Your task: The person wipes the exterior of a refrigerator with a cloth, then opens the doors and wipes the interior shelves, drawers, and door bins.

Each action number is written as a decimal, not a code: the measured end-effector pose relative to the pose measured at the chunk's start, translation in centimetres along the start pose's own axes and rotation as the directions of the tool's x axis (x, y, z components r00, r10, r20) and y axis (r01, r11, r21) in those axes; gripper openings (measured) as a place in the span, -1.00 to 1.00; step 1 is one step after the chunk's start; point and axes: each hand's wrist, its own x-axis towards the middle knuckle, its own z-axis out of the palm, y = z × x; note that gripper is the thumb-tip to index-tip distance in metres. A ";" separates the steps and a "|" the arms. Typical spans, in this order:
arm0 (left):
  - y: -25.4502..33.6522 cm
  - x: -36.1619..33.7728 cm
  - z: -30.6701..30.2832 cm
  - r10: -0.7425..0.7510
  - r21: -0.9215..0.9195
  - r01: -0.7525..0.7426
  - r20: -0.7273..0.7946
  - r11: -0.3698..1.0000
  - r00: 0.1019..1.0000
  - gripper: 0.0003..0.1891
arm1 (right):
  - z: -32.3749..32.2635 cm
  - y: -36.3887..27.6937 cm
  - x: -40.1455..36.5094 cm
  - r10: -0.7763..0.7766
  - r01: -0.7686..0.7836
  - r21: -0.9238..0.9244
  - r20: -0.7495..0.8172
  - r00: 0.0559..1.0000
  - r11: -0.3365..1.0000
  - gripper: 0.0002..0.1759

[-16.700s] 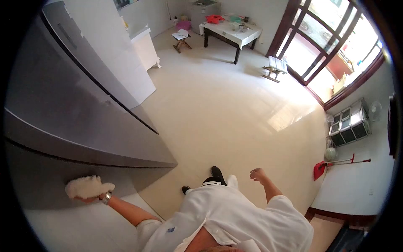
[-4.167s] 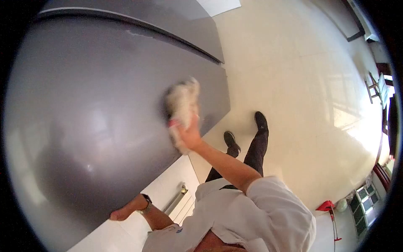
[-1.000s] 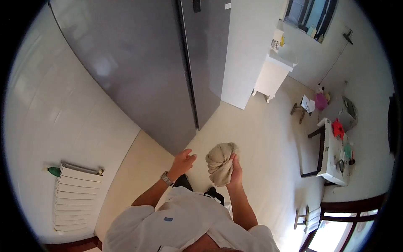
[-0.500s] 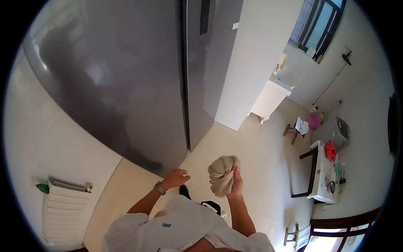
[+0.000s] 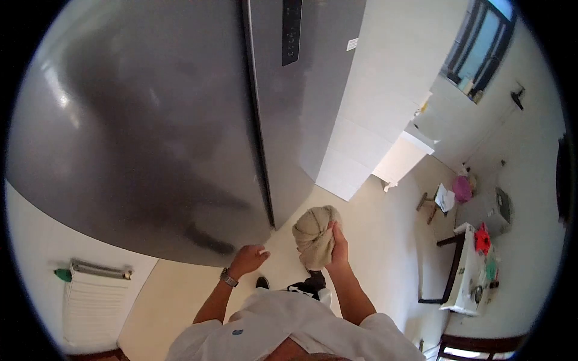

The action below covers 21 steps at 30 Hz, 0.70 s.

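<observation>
A bunched beige cloth (image 5: 314,236) is gripped in my right hand (image 5: 339,245), its folds gathered into a loose ball out in front of my body. My left hand (image 5: 249,260), with a metal watch (image 5: 228,277) on the wrist, hangs by the lower edge of the refrigerator (image 5: 162,132). Its fingers are curled in together and nothing shows in them. The fridge has glossy grey doors, both shut, and a dark control panel (image 5: 292,33) on the right one.
A white radiator (image 5: 96,313) is on the wall at left. To the right are a white cabinet (image 5: 402,157), a small stool (image 5: 435,201) with papers and a table (image 5: 460,271) holding a red bag (image 5: 482,239). Pale floor (image 5: 373,240) lies around my feet.
My view has shifted closer to the refrigerator, which fills more of the picture. The cloth stays in my right hand, and my left hand is still beside the fridge's bottom edge.
</observation>
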 end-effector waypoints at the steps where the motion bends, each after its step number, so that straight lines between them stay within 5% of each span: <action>1: 0.3 0.4 -0.3 0.020 0.014 -0.019 -0.078 1.000 0.997 -0.67 | -0.1 -0.7 1.2 0.030 -0.030 -0.002 -0.014 0.999 1.000 -0.50; 8: 7.8 3.7 -2.3 -0.179 -0.066 0.166 -0.362 0.984 0.915 -0.72 | 0.8 -5.4 9.5 0.432 -0.419 -0.118 0.114 0.895 0.900 -0.51; 10: 8.3 3.9 -1.5 -0.059 0.013 0.074 -0.468 0.997 0.882 -0.71 | 2.4 -6.3 10.1 0.412 -0.390 -0.162 0.139 0.901 0.907 -0.53; 21: 13.3 2.2 -2.2 -0.249 -0.090 0.241 -0.569 0.966 0.784 -0.74 | 3.0 -6.3 12.3 0.535 -0.506 -0.225 0.096 0.839 0.833 -0.55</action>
